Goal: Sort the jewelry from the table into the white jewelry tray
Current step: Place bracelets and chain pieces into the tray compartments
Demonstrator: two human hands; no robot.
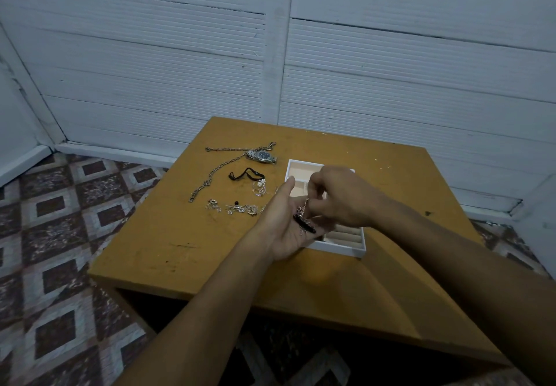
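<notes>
1. Two hands in play, raised over the left side of the tray.
2. Carries in the left hand, palm up with fingers loosely straight, a small heap of silver bits and one black piece.
3. Pinches with the curled fingertips of the right hand a thin silver piece, lifting it from the heap; cannot tell whether it is free of the tangle.
4. Sits right under both hands and runs on toward 3 o'clock, long axis from 12 to 6: padded rolls at the 6 end, open compartments at the 12 end, partly hidden by the knuckles.
5. Looks like a short drop for the right hand, the nearer one, probably toward 12 into an open compartment, with the left palm kept level so the heap does not spill.
6. Leaves on the table, at 10 to 11 o'clock from the left hand: a row of small pieces, a pearl cluster, a black band, a long chain and a watch.
</notes>
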